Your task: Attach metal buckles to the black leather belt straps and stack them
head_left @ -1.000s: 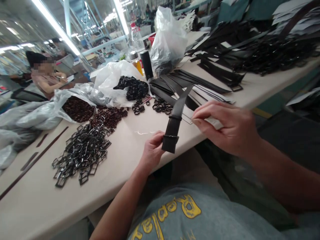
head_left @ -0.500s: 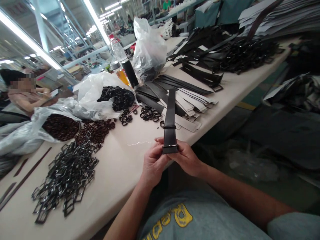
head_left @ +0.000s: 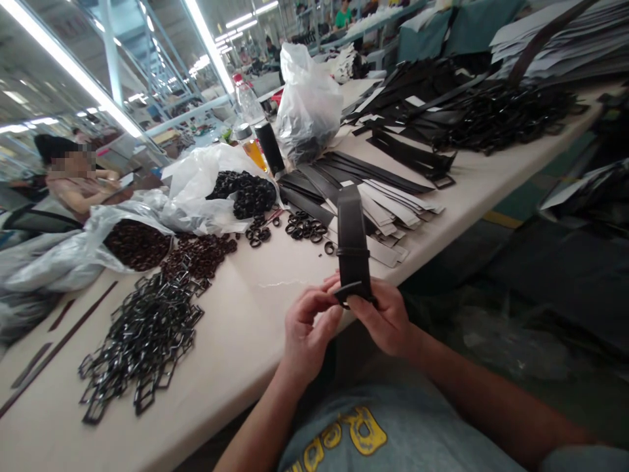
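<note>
A dark strap (head_left: 352, 236) with a loop and a metal buckle at its lower end stands upright at centre frame. Left hand (head_left: 309, 331) and right hand (head_left: 386, 318) both pinch that lower end, the strap rising above them.

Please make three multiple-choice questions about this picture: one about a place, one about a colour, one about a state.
1. Where is the pile of metal buckles?
A. On the table, left of the hands
B. Inside the white bag
C. On the floor

2. What colour is the strap in the hands?
A. White
B. Dark brown to black
C. Yellow

3. How is the strap held?
A. Lying flat, untouched
B. By one hand only
C. By both hands at its lower end

Answers: 1 A, the buckles lie on the table; 2 B, it looks very dark; 3 C, the left hand and right hand pinch its end.
</note>
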`<state>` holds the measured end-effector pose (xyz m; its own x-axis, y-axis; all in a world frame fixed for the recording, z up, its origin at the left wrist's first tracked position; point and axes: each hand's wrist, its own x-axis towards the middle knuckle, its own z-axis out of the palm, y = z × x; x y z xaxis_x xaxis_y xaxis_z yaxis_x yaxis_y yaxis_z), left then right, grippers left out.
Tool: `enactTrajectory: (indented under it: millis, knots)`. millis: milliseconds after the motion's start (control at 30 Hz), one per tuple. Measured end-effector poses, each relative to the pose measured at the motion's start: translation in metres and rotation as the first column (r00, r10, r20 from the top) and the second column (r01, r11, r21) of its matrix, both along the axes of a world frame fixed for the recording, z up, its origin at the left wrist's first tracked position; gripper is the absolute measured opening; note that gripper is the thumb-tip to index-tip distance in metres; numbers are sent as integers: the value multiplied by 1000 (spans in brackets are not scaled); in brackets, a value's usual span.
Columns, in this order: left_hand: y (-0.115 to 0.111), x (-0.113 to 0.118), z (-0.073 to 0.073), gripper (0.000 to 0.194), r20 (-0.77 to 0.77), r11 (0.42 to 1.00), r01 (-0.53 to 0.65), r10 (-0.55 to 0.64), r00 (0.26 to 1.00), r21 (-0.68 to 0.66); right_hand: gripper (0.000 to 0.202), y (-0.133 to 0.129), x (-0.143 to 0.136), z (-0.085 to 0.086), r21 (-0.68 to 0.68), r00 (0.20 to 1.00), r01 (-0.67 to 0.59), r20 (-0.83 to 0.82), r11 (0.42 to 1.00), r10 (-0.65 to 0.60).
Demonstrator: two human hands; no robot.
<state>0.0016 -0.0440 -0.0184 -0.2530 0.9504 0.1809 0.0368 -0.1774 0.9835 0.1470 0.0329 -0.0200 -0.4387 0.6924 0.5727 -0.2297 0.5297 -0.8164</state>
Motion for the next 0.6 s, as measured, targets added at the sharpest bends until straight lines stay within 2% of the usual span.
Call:
enactTrajectory:
  millis: [67, 100, 167, 233, 300, 367, 467, 600]
  knots:
    - [-10, -13, 4, 36, -46, 998, -17, 20, 999, 67, 21, 2, 2, 6, 101, 1000, -25, 11, 995, 24]
    - [-15, -19, 7, 48, -64, 996, 20, -14, 998, 88, 20, 2, 2, 8, 143, 998, -68, 22, 987, 66]
    - [-23, -28, 14, 64, -108, 980, 181, -172, 979, 80, 18, -1, -1, 12, 217, 982, -189, 59, 958, 181]
    - [-29, -32, 22, 63, -133, 939, 340, -331, 934, 49, 16, -7, -7, 13, 283, 963, -270, 102, 921, 250]
    - [-31, -33, 28, 58, -131, 911, 409, -400, 907, 54, 17, -12, -13, 12, 331, 961, -274, 124, 903, 246]
    - [-29, -33, 31, 56, -111, 896, 435, -425, 899, 94, 19, -15, -15, 11, 351, 967, -253, 125, 902, 223]
    - [-25, -34, 28, 52, -72, 875, 473, -468, 881, 105, 24, -16, -15, 11, 352, 959, -282, 129, 893, 252]
    - [-22, -32, 21, 43, -76, 923, 377, -372, 925, 73, 32, -16, -15, 5, 336, 963, -270, 89, 902, 255]
